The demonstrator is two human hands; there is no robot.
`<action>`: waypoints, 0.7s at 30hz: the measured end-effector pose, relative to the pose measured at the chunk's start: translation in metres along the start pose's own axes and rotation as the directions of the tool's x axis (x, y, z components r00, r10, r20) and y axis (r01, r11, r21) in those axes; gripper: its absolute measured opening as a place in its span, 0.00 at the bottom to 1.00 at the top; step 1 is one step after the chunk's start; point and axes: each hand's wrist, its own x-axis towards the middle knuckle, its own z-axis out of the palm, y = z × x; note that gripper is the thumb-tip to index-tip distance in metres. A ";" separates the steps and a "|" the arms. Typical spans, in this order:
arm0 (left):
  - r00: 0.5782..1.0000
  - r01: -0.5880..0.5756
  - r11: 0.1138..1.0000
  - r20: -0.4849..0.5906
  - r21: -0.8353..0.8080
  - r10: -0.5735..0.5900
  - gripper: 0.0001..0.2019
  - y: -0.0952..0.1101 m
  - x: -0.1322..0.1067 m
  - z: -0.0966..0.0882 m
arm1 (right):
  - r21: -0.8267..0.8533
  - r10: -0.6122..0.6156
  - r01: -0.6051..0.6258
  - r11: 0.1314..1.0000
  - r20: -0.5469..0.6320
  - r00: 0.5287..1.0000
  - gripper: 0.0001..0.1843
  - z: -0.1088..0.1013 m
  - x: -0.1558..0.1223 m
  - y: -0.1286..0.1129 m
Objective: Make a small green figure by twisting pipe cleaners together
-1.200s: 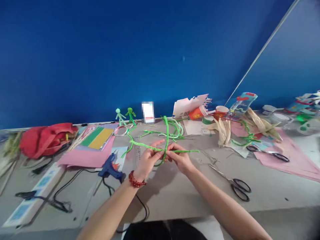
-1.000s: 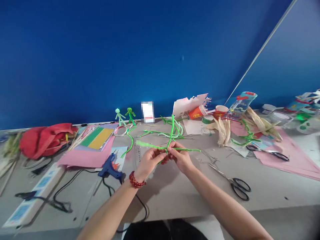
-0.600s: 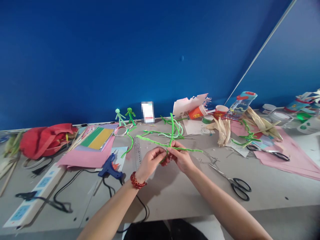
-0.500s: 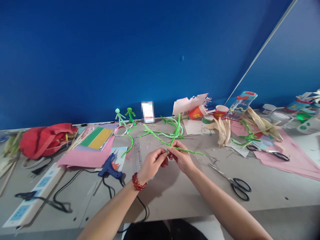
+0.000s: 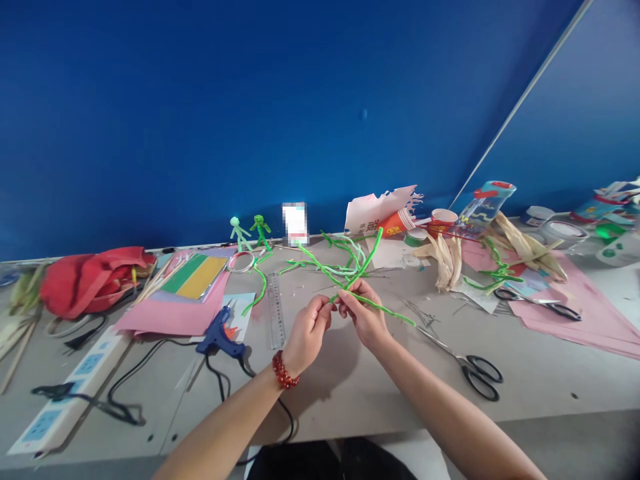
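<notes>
Both hands meet above the middle of the table around bright green pipe cleaners (image 5: 370, 255) that cross each other. My right hand (image 5: 366, 313) pinches them near the crossing, with one long end slanting up, another up to the left and a third down to the right. My left hand (image 5: 309, 331), with a red bead bracelet (image 5: 285, 371) at its wrist, pinches a short green end between thumb and finger. The fingers partly hide the join. Behind the hands lie more green and pale green pipe cleaners (image 5: 345, 241).
Scissors (image 5: 477, 377) lie right of my arm, a blue glue gun (image 5: 220, 333) and clear ruler (image 5: 275, 310) to the left. Two green pipe-cleaner figures (image 5: 261, 230) stand by the wall near a phone (image 5: 295, 223). A power strip (image 5: 70, 393) and red bag (image 5: 95, 283) are farther left.
The held pipe cleaners have turned clockwise: the upright end now leans right and the right end points lower. My left hand has shifted slightly, still pinching.
</notes>
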 end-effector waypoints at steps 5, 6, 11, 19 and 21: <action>0.999 0.024 0.998 0.042 0.066 -0.027 0.14 -0.001 0.002 -0.002 | 0.001 -0.032 0.032 0.999 -0.020 0.999 0.16 -0.006 0.004 0.000; 0.999 0.031 0.997 0.031 0.068 -0.033 0.14 -0.001 0.003 -0.003 | -0.006 -0.044 0.044 0.999 -0.020 0.999 0.15 -0.006 0.004 0.001; 0.996 0.084 0.996 -0.029 -0.030 -0.084 0.16 -0.001 0.005 -0.004 | -0.047 -0.087 0.086 0.995 -0.022 0.996 0.15 -0.008 0.005 0.003; 0.997 0.062 0.994 -0.059 0.085 -0.057 0.16 -0.008 0.003 -0.006 | -0.033 -0.061 0.058 0.998 -0.112 0.992 0.16 -0.013 0.010 0.001; 0.997 0.061 0.991 -0.053 0.118 -0.055 0.15 -0.008 0.004 -0.007 | -0.049 -0.072 0.067 0.997 -0.103 0.992 0.16 -0.014 0.010 0.002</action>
